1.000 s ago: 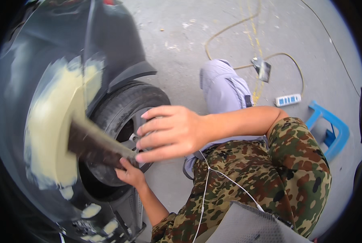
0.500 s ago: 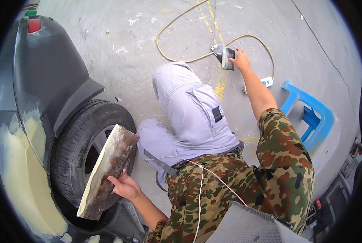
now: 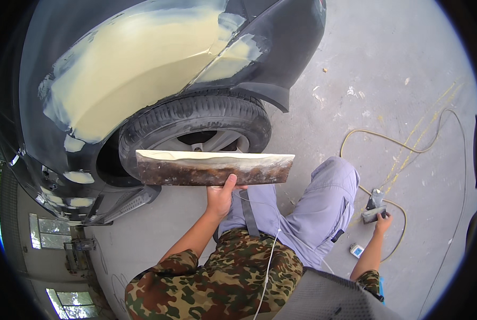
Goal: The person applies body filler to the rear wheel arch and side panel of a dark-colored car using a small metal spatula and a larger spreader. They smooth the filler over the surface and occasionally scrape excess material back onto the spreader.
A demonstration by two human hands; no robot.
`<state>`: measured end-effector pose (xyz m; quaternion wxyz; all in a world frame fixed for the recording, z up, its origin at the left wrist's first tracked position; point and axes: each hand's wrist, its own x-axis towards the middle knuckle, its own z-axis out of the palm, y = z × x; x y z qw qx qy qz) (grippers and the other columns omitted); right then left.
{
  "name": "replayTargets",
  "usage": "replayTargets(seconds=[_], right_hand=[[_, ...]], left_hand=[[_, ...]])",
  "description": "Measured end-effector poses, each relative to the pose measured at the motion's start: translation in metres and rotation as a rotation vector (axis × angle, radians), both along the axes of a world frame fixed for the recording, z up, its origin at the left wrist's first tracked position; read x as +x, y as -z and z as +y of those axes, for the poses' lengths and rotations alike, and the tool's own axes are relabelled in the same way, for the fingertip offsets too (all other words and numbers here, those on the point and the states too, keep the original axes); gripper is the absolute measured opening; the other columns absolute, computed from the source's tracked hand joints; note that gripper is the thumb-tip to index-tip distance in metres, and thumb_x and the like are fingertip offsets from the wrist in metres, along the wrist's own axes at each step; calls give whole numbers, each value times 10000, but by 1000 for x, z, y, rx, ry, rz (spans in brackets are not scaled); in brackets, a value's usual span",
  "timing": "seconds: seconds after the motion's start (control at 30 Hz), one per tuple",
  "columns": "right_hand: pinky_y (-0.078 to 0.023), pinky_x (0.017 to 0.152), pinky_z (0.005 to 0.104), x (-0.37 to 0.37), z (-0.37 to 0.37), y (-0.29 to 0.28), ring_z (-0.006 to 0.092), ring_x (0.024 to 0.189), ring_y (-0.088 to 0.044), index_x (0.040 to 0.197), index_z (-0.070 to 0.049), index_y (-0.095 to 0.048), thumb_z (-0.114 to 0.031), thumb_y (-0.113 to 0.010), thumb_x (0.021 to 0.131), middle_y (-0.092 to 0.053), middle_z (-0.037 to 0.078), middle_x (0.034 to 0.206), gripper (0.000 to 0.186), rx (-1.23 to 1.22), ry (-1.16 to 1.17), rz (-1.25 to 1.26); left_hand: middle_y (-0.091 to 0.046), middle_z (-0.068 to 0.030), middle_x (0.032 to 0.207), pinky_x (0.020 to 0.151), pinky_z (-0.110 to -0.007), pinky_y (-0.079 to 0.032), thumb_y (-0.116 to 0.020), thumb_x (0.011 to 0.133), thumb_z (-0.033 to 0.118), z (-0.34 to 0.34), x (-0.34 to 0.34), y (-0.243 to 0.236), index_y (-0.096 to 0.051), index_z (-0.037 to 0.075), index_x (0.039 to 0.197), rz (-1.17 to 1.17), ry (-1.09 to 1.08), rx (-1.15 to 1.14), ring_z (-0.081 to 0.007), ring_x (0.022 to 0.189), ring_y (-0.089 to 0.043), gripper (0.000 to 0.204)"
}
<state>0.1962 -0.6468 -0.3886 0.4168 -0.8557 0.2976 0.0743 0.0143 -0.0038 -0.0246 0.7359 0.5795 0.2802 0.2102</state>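
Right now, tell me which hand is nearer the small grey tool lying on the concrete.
Right. The right hand rests on the grey tool by the yellow cable; the left hand is well off to its left, gripping the long filler-smeared board by the tyre.

Our own body, as seen from the head camera:

- Shirt point(image 3: 217, 282): camouflage print in green, brown, tan and black; short sleeves ending above our elbows, forearms bare.
- Trousers point(image 3: 313, 208): plain pale grey-blue work cloth with a small dark tab at the thigh seam.
- Strap point(image 3: 249, 213): dark grey webbing lying over the trousers.
- Cable point(image 3: 267, 266): thin and white, running down our front.
- Left hand point(image 3: 219, 194) and right hand point(image 3: 381, 223): ungloved.
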Motion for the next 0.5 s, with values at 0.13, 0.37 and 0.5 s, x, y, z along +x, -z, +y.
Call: replayTargets(seconds=[0.13,0.37,0.5], right_hand=[[-540,999,509,-15,-5,-31,257,1208,-645,1374,-61,-644,-246,-805,976,-701,65,1253,468,612,413,53],[-468,1156,571,24,34,-98,337,1409,-548,1530,-76,-526,-399,-692,1068,-543,124,1568,588,1060,515,-406],[-500,1127,562,88,84,-132,342,1335,-615,1519,-71,-531,-250,-639,1094,-618,131,1475,473,1098,289,-446]], left_hand=[[-699,-143,1258,800,-428,-671,-628,1096,117,-1,-3,0,-583,0,1359,-9,12,45,-259,1056,-733,291],[-739,-135,1157,837,-383,-641,-657,1080,91,2,-11,-3,-641,-46,1276,-49,-24,46,-222,956,-739,239],[-732,-118,1180,878,-372,-615,-673,1070,76,9,-28,-3,-641,-39,1279,-52,-75,60,-206,988,-724,241]])
